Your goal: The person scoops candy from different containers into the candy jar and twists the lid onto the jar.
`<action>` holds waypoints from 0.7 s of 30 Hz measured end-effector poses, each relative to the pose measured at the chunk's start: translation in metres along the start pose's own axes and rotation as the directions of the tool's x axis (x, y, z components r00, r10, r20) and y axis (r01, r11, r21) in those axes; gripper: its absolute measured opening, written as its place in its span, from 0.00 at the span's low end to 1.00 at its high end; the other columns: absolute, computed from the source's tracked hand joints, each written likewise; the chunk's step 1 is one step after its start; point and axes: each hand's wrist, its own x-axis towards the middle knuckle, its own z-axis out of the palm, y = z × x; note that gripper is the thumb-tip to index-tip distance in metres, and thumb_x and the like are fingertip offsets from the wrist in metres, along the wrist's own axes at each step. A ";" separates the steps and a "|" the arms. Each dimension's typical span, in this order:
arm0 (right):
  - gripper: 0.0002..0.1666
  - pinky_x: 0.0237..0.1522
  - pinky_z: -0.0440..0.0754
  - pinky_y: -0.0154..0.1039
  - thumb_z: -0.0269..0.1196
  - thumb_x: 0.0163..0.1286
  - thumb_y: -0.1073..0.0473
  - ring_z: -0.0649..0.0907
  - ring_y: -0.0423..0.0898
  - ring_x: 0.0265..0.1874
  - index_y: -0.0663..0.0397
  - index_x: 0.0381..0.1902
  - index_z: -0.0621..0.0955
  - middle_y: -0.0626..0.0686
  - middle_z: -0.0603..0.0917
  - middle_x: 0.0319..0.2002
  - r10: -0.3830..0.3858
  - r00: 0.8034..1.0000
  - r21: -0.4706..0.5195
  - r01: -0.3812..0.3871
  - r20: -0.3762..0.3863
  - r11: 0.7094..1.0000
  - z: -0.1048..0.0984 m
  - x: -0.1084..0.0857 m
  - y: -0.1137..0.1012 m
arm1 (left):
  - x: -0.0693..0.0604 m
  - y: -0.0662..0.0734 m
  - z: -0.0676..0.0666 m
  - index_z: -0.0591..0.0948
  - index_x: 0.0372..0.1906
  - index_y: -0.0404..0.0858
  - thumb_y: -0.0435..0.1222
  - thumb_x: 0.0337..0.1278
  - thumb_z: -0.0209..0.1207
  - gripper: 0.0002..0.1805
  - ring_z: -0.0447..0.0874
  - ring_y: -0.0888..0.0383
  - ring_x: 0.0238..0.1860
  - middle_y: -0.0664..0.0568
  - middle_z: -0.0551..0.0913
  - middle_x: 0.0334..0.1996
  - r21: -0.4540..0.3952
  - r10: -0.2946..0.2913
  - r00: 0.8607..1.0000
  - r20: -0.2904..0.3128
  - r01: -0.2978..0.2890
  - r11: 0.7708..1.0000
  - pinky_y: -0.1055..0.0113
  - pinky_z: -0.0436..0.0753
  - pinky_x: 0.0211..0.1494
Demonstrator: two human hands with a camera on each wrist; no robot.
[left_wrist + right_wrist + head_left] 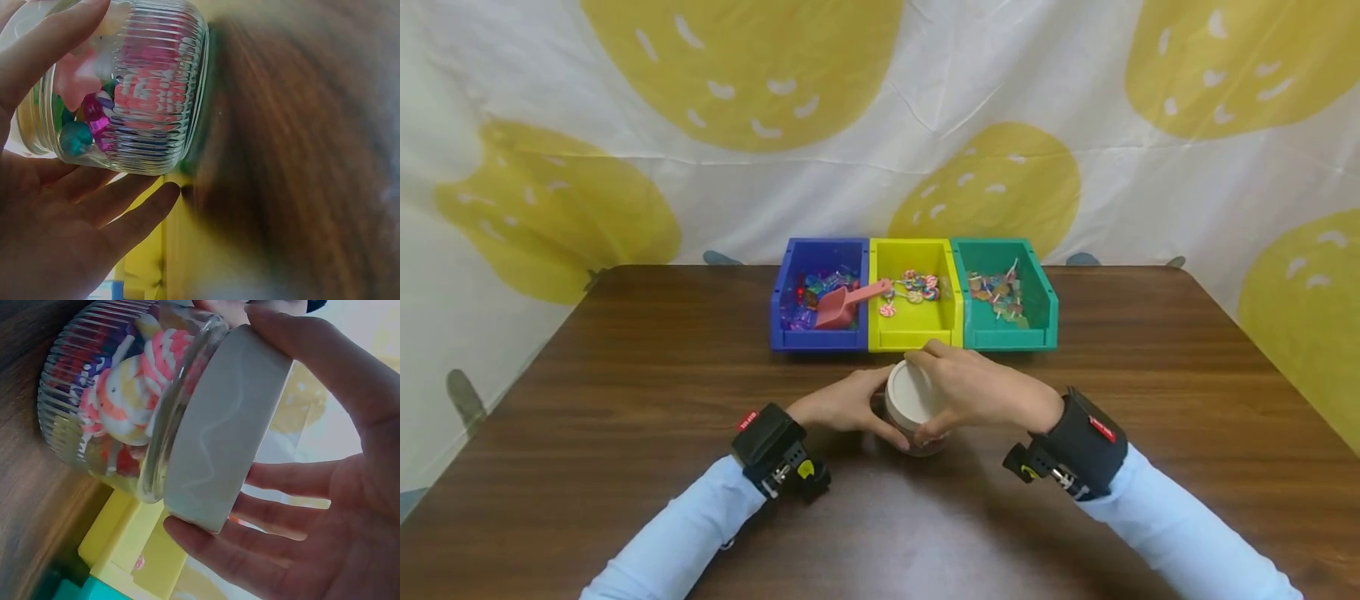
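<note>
A ribbed glass jar point(156, 94) stands on the table in front of the bins, with colorful beads and candy-like pieces inside. My left hand point(844, 406) holds the jar from the left, its thumb on the near side and its fingers spread along the far side. On top sits a white lid point(910, 395), its rim gripped by the thumb and fingertips of my right hand point(981, 387). In the right wrist view the lid lies against the jar's mouth; whether it is screwed tight, I cannot tell. Swirled pink and white pieces point(125, 400) show through the glass.
Behind the jar are a blue bin point(820, 340) of shiny pieces, a yellow bin point(917, 339) with swirl lollipops, and a green bin point(1011, 339) with small lollipops. A pink scoop point(837, 308) rests in the blue bin, its handle reaching over the yellow one.
</note>
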 end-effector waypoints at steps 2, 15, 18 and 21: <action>0.50 0.35 0.78 0.35 0.71 0.42 0.42 0.74 0.49 0.37 0.63 0.58 0.67 0.58 0.72 0.47 0.000 1.000 -0.011 0.000 0.010 1.000 0.000 0.001 0.000 | 0.001 0.001 0.000 0.57 0.65 0.40 0.42 0.39 0.68 0.45 0.65 0.55 0.57 0.49 0.67 0.59 -0.004 -0.003 1.000 0.000 0.003 1.000 0.59 0.66 0.61; 0.49 0.22 0.75 0.35 0.64 0.40 0.29 0.74 0.47 0.24 0.64 0.46 0.71 0.56 0.72 0.33 0.150 0.973 -0.101 -0.169 -0.176 0.980 0.022 0.000 -0.004 | 0.001 0.000 0.001 0.58 0.65 0.39 0.44 0.40 0.67 0.45 0.66 0.55 0.56 0.48 0.68 0.59 0.006 0.002 1.000 0.005 -0.002 1.000 0.59 0.66 0.61; 0.53 0.23 0.76 0.37 0.61 0.40 0.25 0.74 0.47 0.26 0.63 0.50 0.68 0.57 0.70 0.34 0.170 0.971 -0.070 -0.183 -0.166 0.981 0.022 -0.002 -0.004 | 0.001 0.000 0.000 0.58 0.65 0.38 0.44 0.42 0.67 0.44 0.66 0.54 0.56 0.47 0.67 0.59 0.010 0.009 1.000 0.005 -0.009 1.000 0.58 0.66 0.61; 0.60 0.38 0.78 0.43 0.64 0.40 0.28 0.74 0.52 0.42 0.59 0.62 0.59 0.62 0.68 0.50 0.128 0.990 0.036 -0.127 -0.051 0.991 0.015 -0.005 0.002 | 0.001 -0.001 0.000 0.58 0.65 0.37 0.43 0.40 0.68 0.45 0.66 0.54 0.57 0.46 0.67 0.59 0.012 0.021 1.000 -0.005 -0.021 1.000 0.58 0.65 0.62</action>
